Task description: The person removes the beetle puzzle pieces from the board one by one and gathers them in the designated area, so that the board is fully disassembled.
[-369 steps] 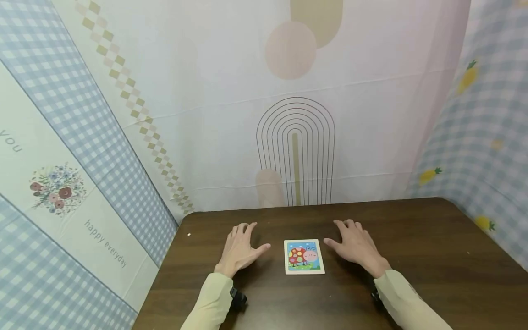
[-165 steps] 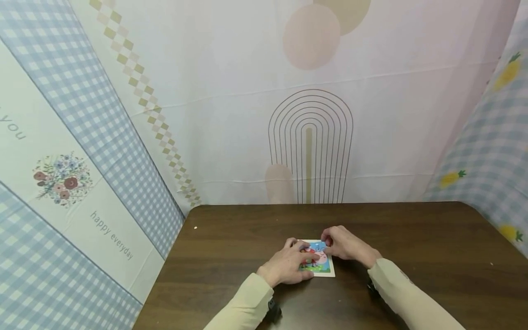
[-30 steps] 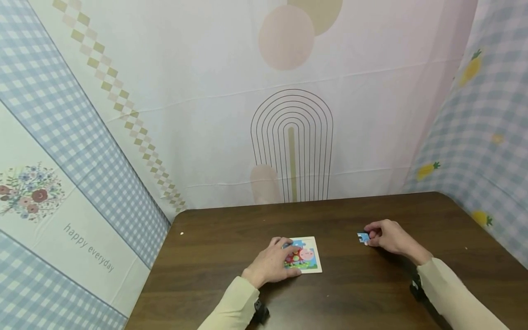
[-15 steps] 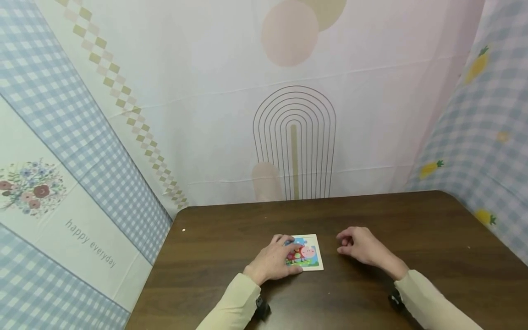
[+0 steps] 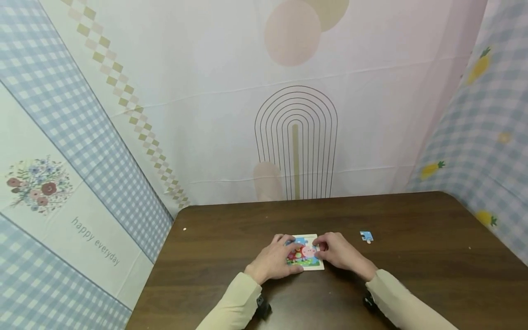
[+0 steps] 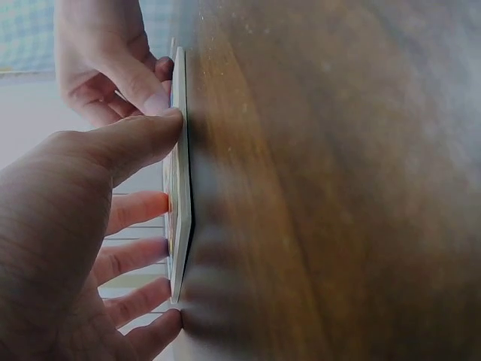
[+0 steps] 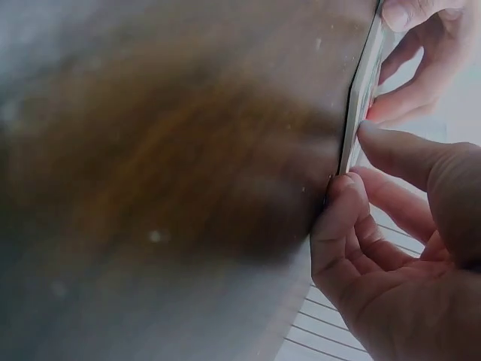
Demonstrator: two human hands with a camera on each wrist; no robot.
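A small ladybug jigsaw puzzle (image 5: 307, 262) in a pale frame lies on the brown table, with a bare pale patch near its upper right. My left hand (image 5: 272, 260) rests over its left side. In the left wrist view the thumb touches the near rim and the spread fingertips press the face. At the right edge is my right hand (image 5: 340, 251), its thumb and index finger touching the puzzle a little apart, other fingers curled. I see no loose piece between them. One blue puzzle piece (image 5: 366, 236) lies alone on the table, right of the hand.
The dark wooden table (image 5: 231, 229) has rounded far corners. Behind it hangs a pale patterned cloth (image 5: 222, 137), with blue checked cloth on both sides. A tiny white speck (image 5: 184, 229) sits near the table's left edge.
My right hand set the blue puzzle piece down on the right and has come back left to the puzzle's right edge. The left hand has stayed on the puzzle over the last second.
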